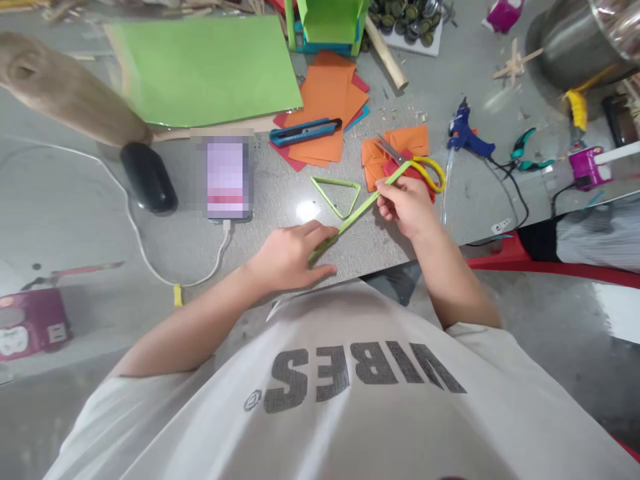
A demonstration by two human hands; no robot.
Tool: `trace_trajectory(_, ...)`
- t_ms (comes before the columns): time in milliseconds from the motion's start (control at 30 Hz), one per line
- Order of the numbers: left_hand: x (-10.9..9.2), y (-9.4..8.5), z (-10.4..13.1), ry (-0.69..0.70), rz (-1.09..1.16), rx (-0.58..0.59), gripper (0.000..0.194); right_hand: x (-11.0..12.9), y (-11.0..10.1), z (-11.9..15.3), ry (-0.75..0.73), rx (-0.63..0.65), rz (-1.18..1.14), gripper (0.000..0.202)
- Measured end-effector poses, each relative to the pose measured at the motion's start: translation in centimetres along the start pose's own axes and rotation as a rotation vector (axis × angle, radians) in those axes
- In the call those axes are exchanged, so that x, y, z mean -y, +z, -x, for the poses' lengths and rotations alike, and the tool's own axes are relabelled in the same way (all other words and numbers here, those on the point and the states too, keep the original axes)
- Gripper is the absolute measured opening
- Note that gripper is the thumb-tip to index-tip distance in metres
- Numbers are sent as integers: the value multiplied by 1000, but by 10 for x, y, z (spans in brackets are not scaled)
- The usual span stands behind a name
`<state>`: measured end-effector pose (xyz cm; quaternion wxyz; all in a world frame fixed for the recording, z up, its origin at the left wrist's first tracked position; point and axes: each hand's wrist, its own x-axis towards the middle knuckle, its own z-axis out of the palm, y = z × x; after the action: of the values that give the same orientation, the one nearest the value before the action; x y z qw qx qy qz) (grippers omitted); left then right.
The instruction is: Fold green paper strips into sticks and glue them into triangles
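A narrow light-green strip (361,210) runs at a slant between my two hands, close to the table's front edge. My left hand (293,257) lies low on the table, with thumb and fingers around the strip's lower end, which is partly hidden. Near the upper end, my right hand (403,203) pinches the strip between thumb and fingers. A green triangle frame (337,195) rests just beyond the strip. Yellow-handled scissors (425,170) lie beyond my right hand, on folded orange paper pieces (373,160); the strip's tip overlaps them.
Farther back lie a blue box cutter (305,132), orange sheets (330,87) and a green sheet pack (210,70). A phone (227,177) with a white cable, a computer mouse (148,177) and a wooden post (75,90) stand left. Rightward are a blue glue gun (467,130), pliers (527,153) and a metal pot (575,50).
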<state>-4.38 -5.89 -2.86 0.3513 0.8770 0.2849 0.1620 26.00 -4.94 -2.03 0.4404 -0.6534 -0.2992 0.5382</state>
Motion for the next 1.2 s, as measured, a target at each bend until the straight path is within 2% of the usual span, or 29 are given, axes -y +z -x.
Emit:
trace_trajectory(67,-4,9,2,10,-252,-13,34,-5,5,-4,-58,-74,84,18)
trace_trajectory(133,-6,16,3,18,-365,-21,37,-14,7,-7,-114,-108,163,29)
trace_trajectory(200,-6,18,2,9,-395,-27,36,-23,7,-10,-219,-110,255,40)
trace_trajectory(300,-10,17,-7,-80,-375,-62,30,-35,2,-11,-486,-65,468,36)
trace_trajectory(367,-16,17,-19,-174,-378,-108,39,-40,-1,-10,-651,-22,635,31)
trace_trajectory(433,-22,18,-33,-239,-403,-111,59,-42,-3,-8,-747,1,768,29)
trace_trajectory(467,-23,19,-40,-266,-409,-91,69,-43,-3,-7,-776,1,816,28)
trace_trajectory(533,-24,21,-50,-305,-410,-40,69,-42,-4,-5,-821,-14,895,26)
trace_trajectory(667,-17,22,-50,-313,-397,-46,31,-38,-5,-6,-935,23,1027,22)
trace_trajectory(733,-13,20,-44,-282,-415,-56,25,-36,-7,-6,-1000,79,1099,20)
trace_trajectory(833,-8,17,-36,-239,-497,-59,28,-32,-9,-5,-1057,122,1203,18)
trace_trajectory(1000,0,11,-29,-199,-574,-52,30,-25,-8,-9,-1082,205,1311,34)
trace_trajectory(1100,2,11,-27,-222,-546,-88,27,-22,-4,-17,-1076,258,1344,37)
trace_trajectory(1200,1,16,-25,-283,-472,-146,36,-22,0,-23,-1060,227,1329,41)
